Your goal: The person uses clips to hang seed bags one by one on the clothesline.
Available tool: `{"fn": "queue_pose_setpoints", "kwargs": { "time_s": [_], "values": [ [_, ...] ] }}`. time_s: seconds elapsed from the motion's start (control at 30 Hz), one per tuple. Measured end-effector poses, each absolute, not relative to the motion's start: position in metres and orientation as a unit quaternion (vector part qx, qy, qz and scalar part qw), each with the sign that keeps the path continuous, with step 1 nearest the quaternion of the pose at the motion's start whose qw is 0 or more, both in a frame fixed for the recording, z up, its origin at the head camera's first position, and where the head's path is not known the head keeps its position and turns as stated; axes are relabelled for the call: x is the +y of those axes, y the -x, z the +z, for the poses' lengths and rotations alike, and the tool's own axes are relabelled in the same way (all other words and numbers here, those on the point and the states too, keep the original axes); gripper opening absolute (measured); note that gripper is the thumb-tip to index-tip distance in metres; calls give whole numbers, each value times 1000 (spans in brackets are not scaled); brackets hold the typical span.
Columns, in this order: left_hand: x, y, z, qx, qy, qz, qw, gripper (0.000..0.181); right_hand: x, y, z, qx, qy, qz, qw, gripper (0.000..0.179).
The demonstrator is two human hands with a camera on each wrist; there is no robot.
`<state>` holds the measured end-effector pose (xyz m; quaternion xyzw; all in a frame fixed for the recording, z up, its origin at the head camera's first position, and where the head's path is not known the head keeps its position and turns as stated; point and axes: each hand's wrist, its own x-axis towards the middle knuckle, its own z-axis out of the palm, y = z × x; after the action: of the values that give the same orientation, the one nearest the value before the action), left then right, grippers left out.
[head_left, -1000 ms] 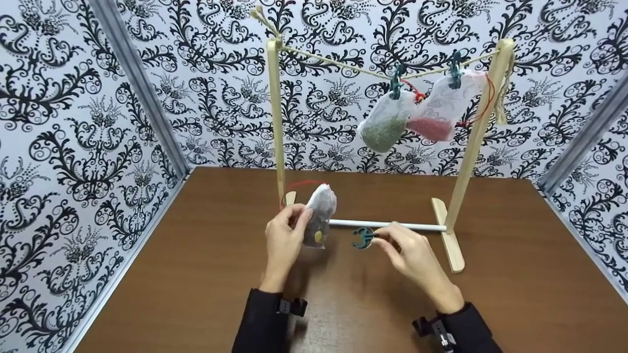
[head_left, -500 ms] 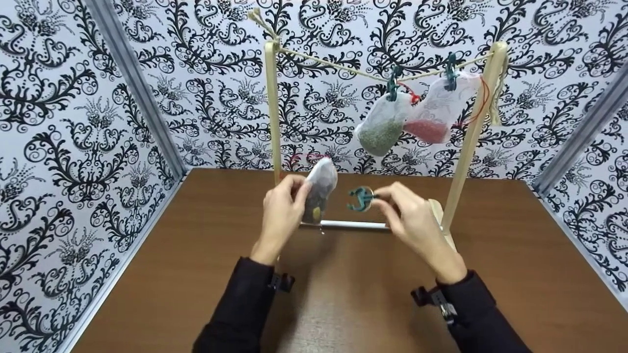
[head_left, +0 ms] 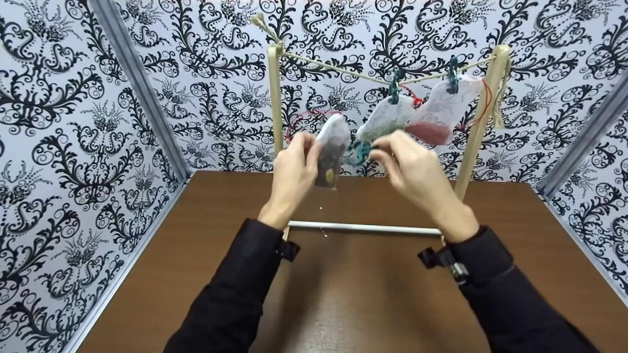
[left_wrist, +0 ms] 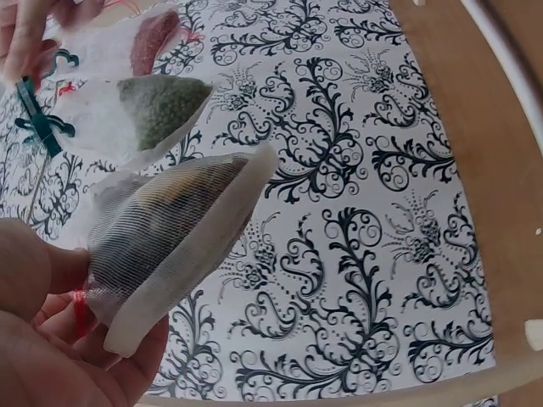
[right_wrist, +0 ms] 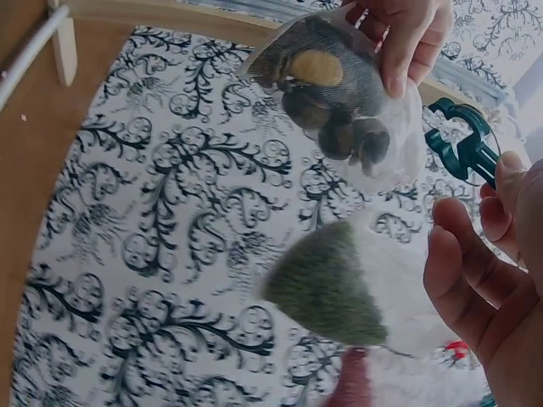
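My left hand (head_left: 294, 179) pinches a small white mesh drawstring bag (head_left: 334, 147) by its upper part. Dark, rounded pieces and one yellow piece (right_wrist: 318, 68) show through the mesh in the right wrist view, and a red cord loops from its top. A green spring clip (right_wrist: 462, 144) is pinched by its handles between the thumb and fingers of my right hand (head_left: 417, 169). Its jaws point toward the held bag. Behind them, a green-filled mesh bag (head_left: 385, 120) and a red-filled one (head_left: 431, 131) hang from the rope (head_left: 333, 68) by similar clips (head_left: 453, 78).
The rope sags between a left wooden post (head_left: 274, 98) and a right wooden post (head_left: 481, 127). A white rod (head_left: 363, 227) joins the stand low down, above the brown table (head_left: 363, 304). Patterned panels (head_left: 98, 147) rise at the back and sides.
Both hands have risen from low over the table toward the rope, carrying the bag and the clip. The clip now overlaps the bottom of the green-filled bag in the head view.
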<state>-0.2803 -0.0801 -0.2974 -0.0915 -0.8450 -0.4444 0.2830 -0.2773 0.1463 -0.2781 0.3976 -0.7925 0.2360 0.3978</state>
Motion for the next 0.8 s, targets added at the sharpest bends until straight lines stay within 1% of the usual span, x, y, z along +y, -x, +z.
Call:
{"fn": "queue_pose_setpoints", "kwargs": {
  "time_s": [0.23, 0.4, 0.57, 0.8],
  "values": [
    [-73, 290, -275, -850, 86, -438, 281, 21, 144, 284, -241, -815, -376, 211, 387, 26],
    [-71, 298, -264, -844, 65, -444, 295, 22, 134, 288, -222, -840, -349, 199, 365, 32],
    [-71, 304, -258, -822, 58, -476, 306, 21, 124, 293, -201, -855, -333, 194, 348, 34],
    [-74, 307, -255, -808, 70, -492, 316, 20, 115, 300, -167, -866, -299, 208, 342, 35]
  ]
}}
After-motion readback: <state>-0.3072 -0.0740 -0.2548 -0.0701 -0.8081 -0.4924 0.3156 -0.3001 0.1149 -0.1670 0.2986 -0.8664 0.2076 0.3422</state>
